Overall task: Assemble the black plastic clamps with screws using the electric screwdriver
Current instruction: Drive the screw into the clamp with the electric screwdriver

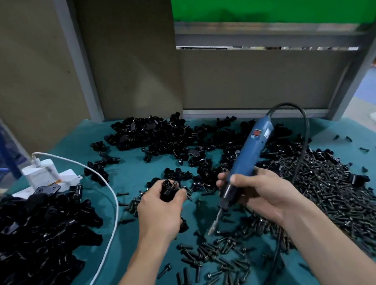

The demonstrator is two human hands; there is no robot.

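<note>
The left hand (158, 207) curls its fingers round a black clamp (167, 190). The right hand (262, 192) grips the screwdriver (251, 151), its bit held apart from the clamp. The clamp looks light, stiff and slick, so it is best pinched by its body. Loose screws (328, 187) and clamp heaps (29, 242) crowd the desk (136, 171), and a white cable (115, 197) runs near the left hand.

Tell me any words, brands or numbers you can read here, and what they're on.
No text is legible.
White label on the blue electric screwdriver in the right hand: too blurred to read.
Faint print on the white charger: too blurred.
Black clamp in the left hand: no marking visible.
</note>
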